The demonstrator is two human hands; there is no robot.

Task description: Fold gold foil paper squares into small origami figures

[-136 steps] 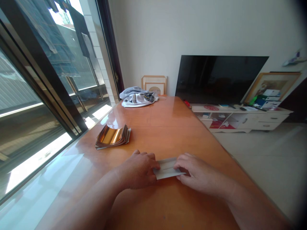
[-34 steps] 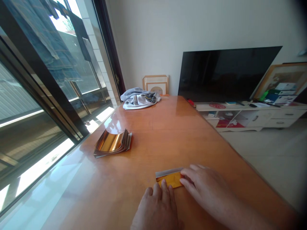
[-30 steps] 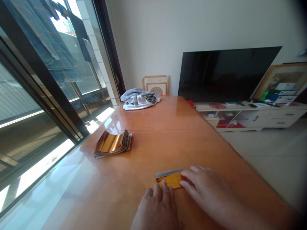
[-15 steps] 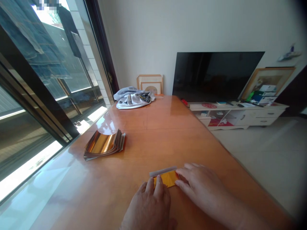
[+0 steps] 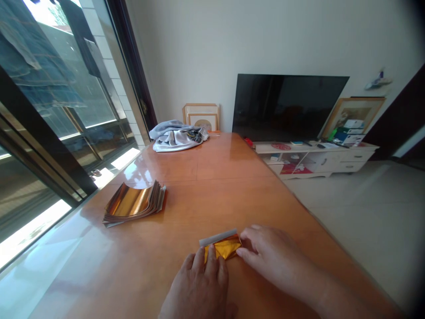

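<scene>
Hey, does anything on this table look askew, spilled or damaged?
Nothing looks spilled. The gold sheet stack on the left of the table looks untidy, its ends curling up and edges uneven; farther back, grey cloth lies crumpled.

Between the left hand [image 5: 201, 283] and right hand [image 5: 270, 252], the foil sheet [image 5: 229, 248] is bright, shiny gold, with a plain grey strip [image 5: 218, 238] along the side farther from the hands. Ahead and left of them, the stack of sheets [image 5: 129, 202] gleams copper-gold, streaked lighter and darker. Beneath both, the table [image 5: 199, 210] is glossy orange-brown. Far ahead, the bundled cloth [image 5: 174, 139] is pale grey; ahead and right, the television [image 5: 288, 108] is black, the cabinet [image 5: 335, 163] white.
</scene>
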